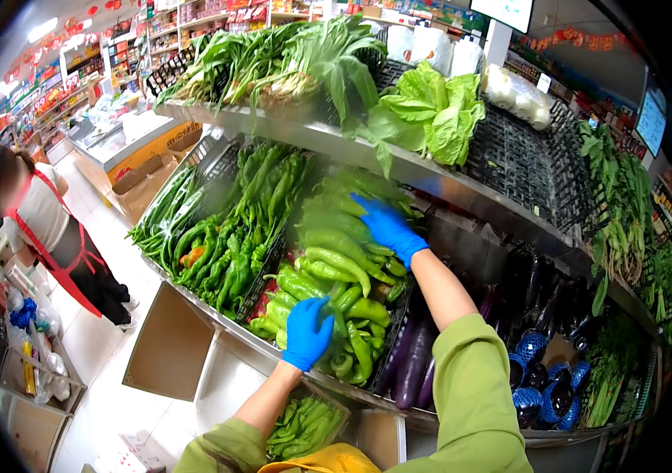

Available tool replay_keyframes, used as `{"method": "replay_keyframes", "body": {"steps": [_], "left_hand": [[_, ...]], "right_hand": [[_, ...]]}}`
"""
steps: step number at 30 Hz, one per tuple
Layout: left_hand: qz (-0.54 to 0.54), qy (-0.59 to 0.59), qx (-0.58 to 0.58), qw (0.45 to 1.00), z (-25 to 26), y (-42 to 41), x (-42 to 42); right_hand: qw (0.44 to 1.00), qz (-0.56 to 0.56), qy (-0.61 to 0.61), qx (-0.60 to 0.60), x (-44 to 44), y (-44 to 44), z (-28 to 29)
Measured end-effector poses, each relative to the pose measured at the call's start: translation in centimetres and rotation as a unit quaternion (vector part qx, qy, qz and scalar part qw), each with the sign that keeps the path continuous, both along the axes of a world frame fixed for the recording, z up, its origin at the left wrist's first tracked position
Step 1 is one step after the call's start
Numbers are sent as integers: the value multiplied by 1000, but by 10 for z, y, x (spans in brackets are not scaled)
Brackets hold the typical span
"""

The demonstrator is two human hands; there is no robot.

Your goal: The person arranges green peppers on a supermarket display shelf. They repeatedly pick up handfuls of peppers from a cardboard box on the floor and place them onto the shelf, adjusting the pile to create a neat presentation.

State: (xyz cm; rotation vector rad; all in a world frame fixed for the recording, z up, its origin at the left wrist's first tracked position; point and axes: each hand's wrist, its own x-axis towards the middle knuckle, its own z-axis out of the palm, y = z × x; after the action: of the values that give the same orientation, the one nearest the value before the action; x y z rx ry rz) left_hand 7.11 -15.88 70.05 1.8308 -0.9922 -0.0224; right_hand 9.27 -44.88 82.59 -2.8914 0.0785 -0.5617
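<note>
Long light-green peppers (336,263) fill a black crate in the middle of the lower vegetable shelf. My right hand (388,226), in a blue glove, reaches to the far part of this pile with its fingers spread over the peppers. Nearer to me, my blue-gloved left hand (307,334) is over the front of the same pile. Its thumb stands apart from its bent fingers, and no pepper shows in the gap. Both palms face away from view. Blur covers some peppers around the right fingertips.
Darker green peppers (241,236) lie left of the crate, eggplants (415,358) right. A metal shelf edge (312,127) crosses above, carrying leafy greens (430,112). Below sits a box of green peppers (303,423). A person in a red apron (55,248) stands at left.
</note>
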Motion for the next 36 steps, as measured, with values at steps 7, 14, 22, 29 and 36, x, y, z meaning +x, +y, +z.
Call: {"method": "replay_keyframes", "body": {"steps": [7,14,22,29,36], "left_hand": [[19,-97,153,983,-8,-9,-8],[44,-117,191,974,-10,-12,-3],[69,-136,174,973,-15,-13,-2],[19,-83,174,981,-6,-17,-5],[3,-58,124,991,-9,-7,-4]], "right_hand": [[983,-95,-150,-36,5,-45,27],[994,-56,-93,-26,29,-28,12],[987,-148,54,-28,41,-61,39],[990,-70,-119,35,0,-20,33],[982,-125,-57,-129,-3,63,1]]}}
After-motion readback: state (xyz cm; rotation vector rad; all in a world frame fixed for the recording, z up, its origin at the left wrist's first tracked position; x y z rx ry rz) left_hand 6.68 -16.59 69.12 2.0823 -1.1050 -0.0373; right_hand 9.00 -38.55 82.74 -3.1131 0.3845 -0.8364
